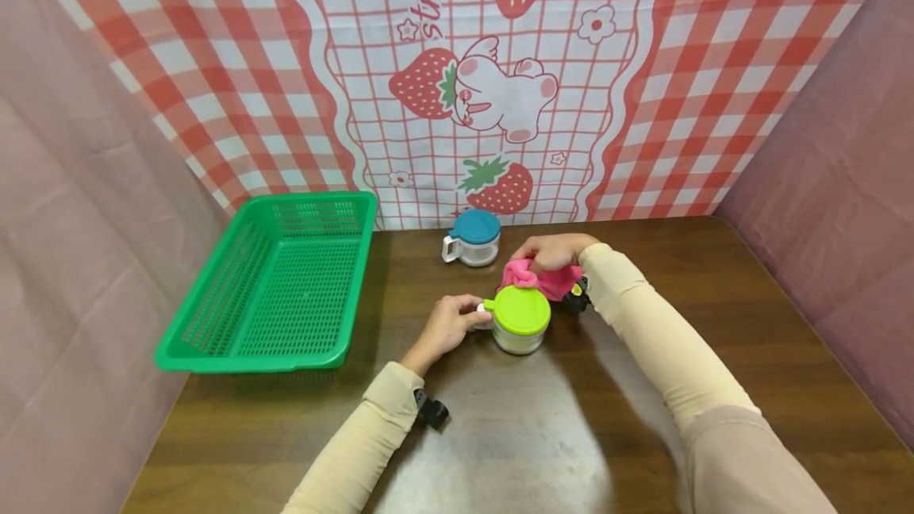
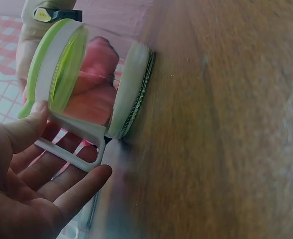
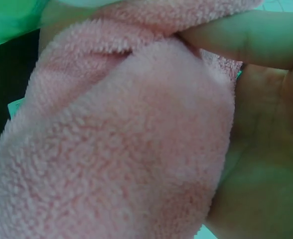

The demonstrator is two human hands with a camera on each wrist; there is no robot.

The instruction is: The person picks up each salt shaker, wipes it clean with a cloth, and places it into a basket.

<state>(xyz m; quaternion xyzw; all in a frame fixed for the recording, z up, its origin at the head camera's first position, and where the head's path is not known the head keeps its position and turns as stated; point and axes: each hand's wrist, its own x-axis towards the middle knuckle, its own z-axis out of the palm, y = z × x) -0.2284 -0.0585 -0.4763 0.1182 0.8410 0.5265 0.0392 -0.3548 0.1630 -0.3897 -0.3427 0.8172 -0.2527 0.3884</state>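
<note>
A clear jar [image 1: 519, 339] with a lime-green lid [image 1: 522, 309] stands on the wooden table, pale contents lying at its bottom. My left hand [image 1: 451, 325] holds its white handle [image 2: 81, 162], thumb on top near the lid and fingers passing under and through the loop. Behind the jar, my right hand [image 1: 553, 252] grips a bunched pink cloth [image 1: 550, 280] close against the jar's far side. The fluffy cloth fills most of the right wrist view, with the thumb pressed over a fold. Through the jar's clear wall the pink shows in the left wrist view.
A second clear jar [image 1: 480, 251] with a blue lid and white handle stands farther back, near the checked strawberry backdrop [image 1: 500, 101]. At the left sits a green plastic basket [image 1: 350, 292] with slotted walls. Pink curtains hang on both sides.
</note>
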